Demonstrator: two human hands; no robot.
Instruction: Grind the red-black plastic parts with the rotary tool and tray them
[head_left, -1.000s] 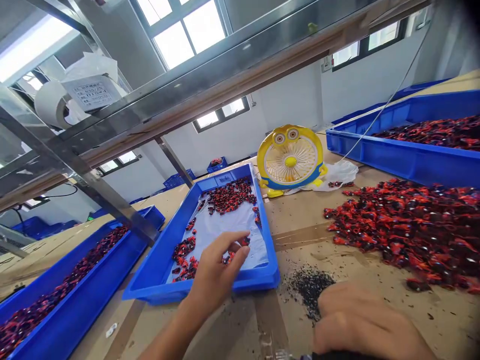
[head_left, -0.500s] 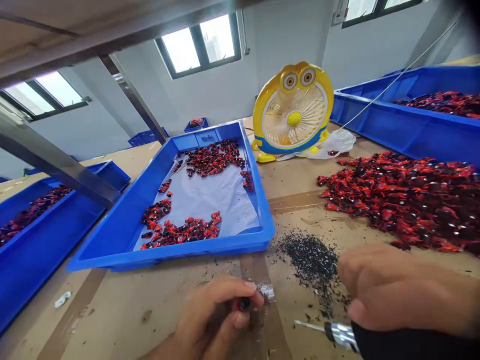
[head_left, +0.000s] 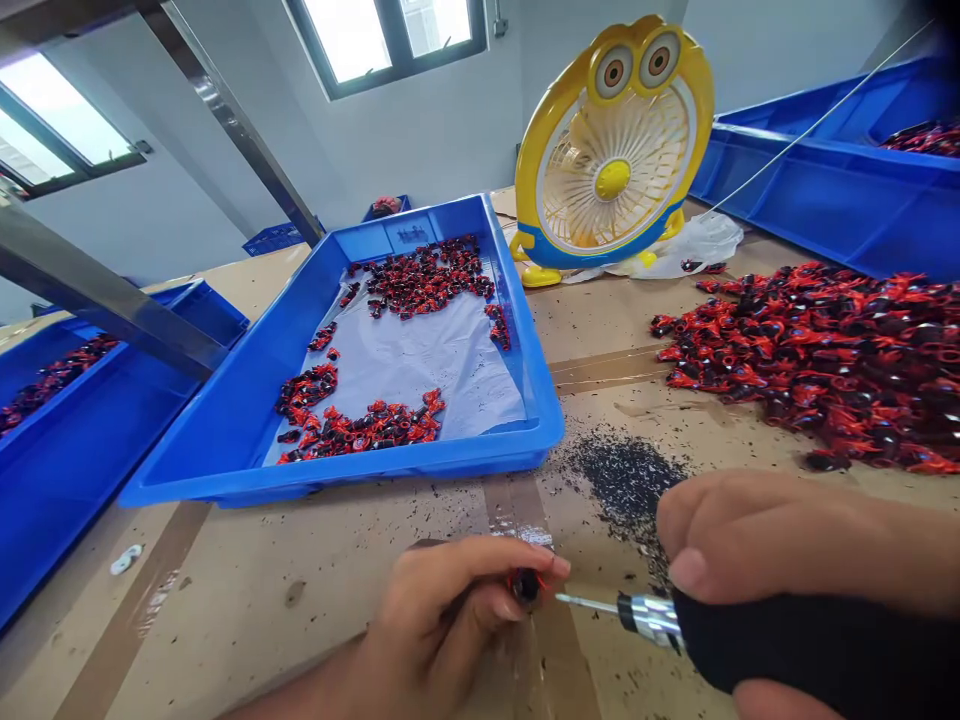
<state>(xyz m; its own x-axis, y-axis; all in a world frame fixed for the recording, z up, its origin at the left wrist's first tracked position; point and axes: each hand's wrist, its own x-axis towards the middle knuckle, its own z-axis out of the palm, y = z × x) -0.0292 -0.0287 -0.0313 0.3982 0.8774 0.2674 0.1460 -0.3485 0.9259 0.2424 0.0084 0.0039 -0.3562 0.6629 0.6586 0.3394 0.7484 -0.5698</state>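
Between the thumb and fingertips of my left hand is a small black-and-red part, mostly hidden by the fingers. My right hand is wrapped round a thick black-handled tool with a silver collar and a thin metal tip, like a handheld power tool; its exact kind is unclear. The tip points left and sits just right of the part, with a small gap visible. Black shavings are heaped on the brown table covering behind my hands.
A blue tray lined with white sheet holds several similar parts. To the right lies a large pile of red-and-black parts. A yellow fan stands behind. More blue trays flank both sides. A metal post slants at left.
My right hand has brought the tool tip leftward and up, close to the part. My left hand has shifted slightly right and up, still holding the part. The camera view has tilted downward.
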